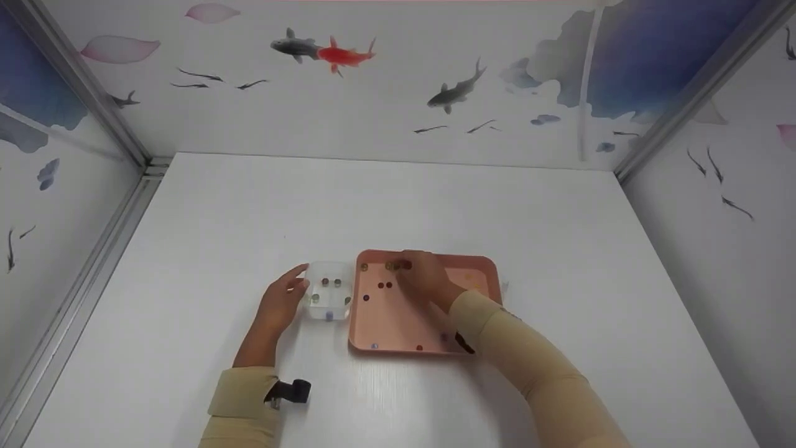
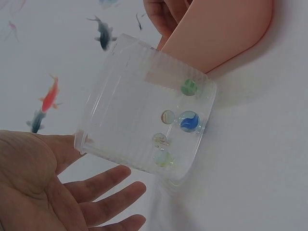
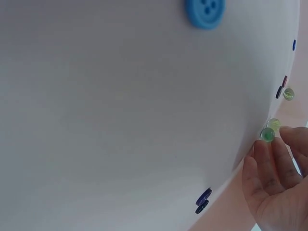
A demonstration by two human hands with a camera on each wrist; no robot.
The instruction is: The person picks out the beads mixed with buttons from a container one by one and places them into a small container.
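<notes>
My left hand [image 1: 278, 308] rests against the left side of a clear plastic box [image 1: 329, 270], its fingers fairly straight in the left wrist view. Inside the box lie several glass marbles, among them a blue swirled marble [image 2: 189, 121] and a green marble [image 2: 189, 87]. The right hand [image 1: 426, 275] reaches into a salmon-pink tray [image 1: 398, 320] beside the box, near its far rim. Its fingertips are right at a green glass marble [image 3: 267, 134] and a yellow-green marble [image 3: 274, 124], with thumb and fingers apart.
Around the tray lie small buttons, including a light blue button [image 3: 206, 12], a dark blue button [image 1: 365, 298] and dark red buttons [image 1: 380, 285]. Another marble [image 1: 364, 267] sits in the tray's far left corner. White panels [image 1: 385, 112] with painted fish enclose the white table [image 1: 249, 205].
</notes>
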